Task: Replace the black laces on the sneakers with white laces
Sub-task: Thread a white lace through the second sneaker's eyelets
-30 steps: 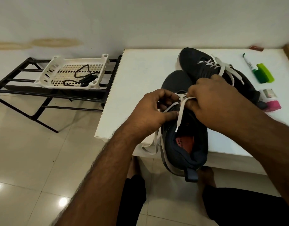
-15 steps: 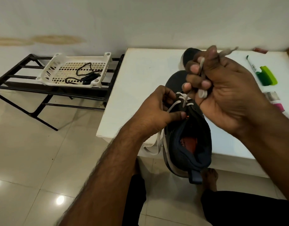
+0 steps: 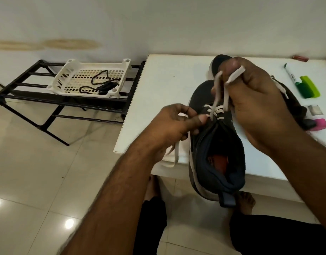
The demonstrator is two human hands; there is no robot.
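A dark sneaker [image 3: 216,150] lies at the front edge of the white table [image 3: 169,85], heel toward me and hanging over the edge. A white lace [image 3: 214,109] crosses its lower eyelets. My right hand [image 3: 255,105] is raised above the shoe, shut on the lace's right strand, which loops up past my fingers. My left hand [image 3: 169,127] pinches the shoe's left eyelet edge and the other strand, whose tail [image 3: 174,155] hangs off the table. The second sneaker [image 3: 294,107], laced in white, lies behind, mostly hidden by my right hand.
A white perforated basket [image 3: 66,78] with black laces [image 3: 101,85] sits on a black metal rack [image 3: 29,92] to the left. On the table's right are a marker [image 3: 289,72], a green item [image 3: 308,87] and a pink item [image 3: 319,124]. My knees are under the table.
My right hand has lifted from the eyelets up and away, pulling the white lace strand upward through the shoe. My left hand stays at the left eyelets.
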